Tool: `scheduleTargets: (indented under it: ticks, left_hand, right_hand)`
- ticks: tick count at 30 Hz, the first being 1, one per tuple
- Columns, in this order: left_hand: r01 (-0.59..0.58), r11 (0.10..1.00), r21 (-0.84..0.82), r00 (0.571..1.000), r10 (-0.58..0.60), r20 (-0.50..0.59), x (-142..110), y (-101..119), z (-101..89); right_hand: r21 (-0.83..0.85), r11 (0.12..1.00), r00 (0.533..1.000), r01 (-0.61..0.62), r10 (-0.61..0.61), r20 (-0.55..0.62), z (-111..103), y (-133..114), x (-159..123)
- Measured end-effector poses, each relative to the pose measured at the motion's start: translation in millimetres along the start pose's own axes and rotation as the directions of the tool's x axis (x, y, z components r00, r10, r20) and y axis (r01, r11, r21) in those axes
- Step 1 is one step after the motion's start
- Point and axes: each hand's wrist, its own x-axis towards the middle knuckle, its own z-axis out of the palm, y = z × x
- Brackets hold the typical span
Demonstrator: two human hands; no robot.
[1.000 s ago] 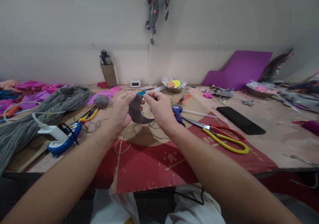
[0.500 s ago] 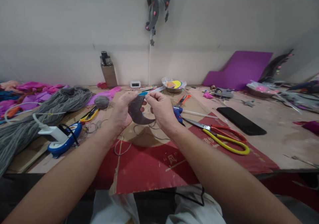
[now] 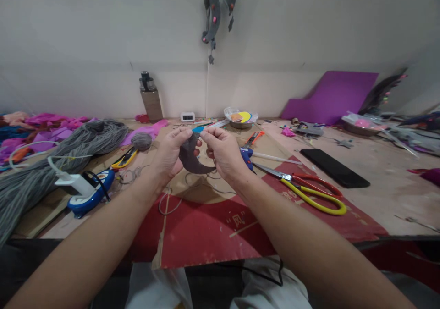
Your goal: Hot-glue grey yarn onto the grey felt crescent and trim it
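Note:
Between my two hands is a dark grey crescent (image 3: pixel 193 157), which looks like felt, held above the cardboard with a small blue piece (image 3: pixel 198 129) at its upper edge. My left hand (image 3: pixel 171 152) grips the crescent's left side, thumb on top near the blue piece. The fingertips of my right hand (image 3: pixel 222 149) pinch the upper right edge, close to the blue piece. Some right fingers curl out of sight behind the palm. Beside my right hand lies a blue glue gun (image 3: pixel 246 157), partly hidden, with a white glue stick (image 3: pixel 277 157) at its back.
Scissors with red and yellow handles (image 3: pixel 314 193) and a black phone (image 3: pixel 334 168) lie to the right. Grey yarn (image 3: pixel 74 153), a blue power strip (image 3: pixel 90 198) and a yellow cutter (image 3: pixel 124 158) are on the left. Red-printed cardboard (image 3: pixel 206 240) covers the table front. A crescent ornament (image 3: pixel 215 15) hangs ahead.
Both hands stay almost in place around the grey crescent. The fingertips shift slightly along the upper edge, and the blue piece's visible shape changes a little. The whole view drifts slightly.

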Motion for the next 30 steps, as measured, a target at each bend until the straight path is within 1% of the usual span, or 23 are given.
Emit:
scheduleTargets:
  ticks: [5,10,13,15,18,21,26,30]
  left_hand:
    - [0.019,1.000,0.020,0.999,-0.018,-0.031,-3.3,2.6,2.0]
    - [0.026,0.999,-0.044,0.999,-0.027,-0.037,-6.0,5.8,4.0]
    - [0.011,1.000,-0.002,1.000,-0.011,-0.019,-5.9,5.6,3.6]
    - [0.008,0.999,0.036,1.000,-0.007,-0.013,-5.0,4.7,2.8]
    - [0.002,0.999,0.049,1.000,-0.002,0.008,-3.6,4.3,1.9]
    - [-0.029,0.998,0.054,0.999,0.028,0.023,-3.5,5.2,2.2]
    - [-0.109,0.988,0.105,0.992,0.101,0.080,-5.2,3.9,1.7]
    - [-0.130,0.982,0.140,0.990,0.122,0.064,-3.6,0.6,-0.7]
  right_hand:
    - [0.015,1.000,1.000,0.007,-0.007,0.004,0.0,1.0,0.2]
    - [0.015,1.000,1.000,-0.020,0.020,-0.005,-2.4,2.8,1.3]
    - [-0.001,1.000,1.000,-0.009,0.009,-0.022,-2.7,3.6,1.6]
    - [-0.001,1.000,1.000,0.014,-0.014,-0.018,-1.7,3.6,1.2]
    - [-0.012,0.999,0.999,0.053,-0.053,-0.009,-0.3,3.0,0.4]
    - [0.005,0.999,0.998,0.050,-0.050,-0.025,-1.4,1.7,0.8]
    - [0.115,0.993,1.000,0.002,0.000,-0.021,-6.2,-1.8,4.1]
    - [0.102,0.995,1.000,0.001,0.002,-0.028,-7.4,0.6,6.3]
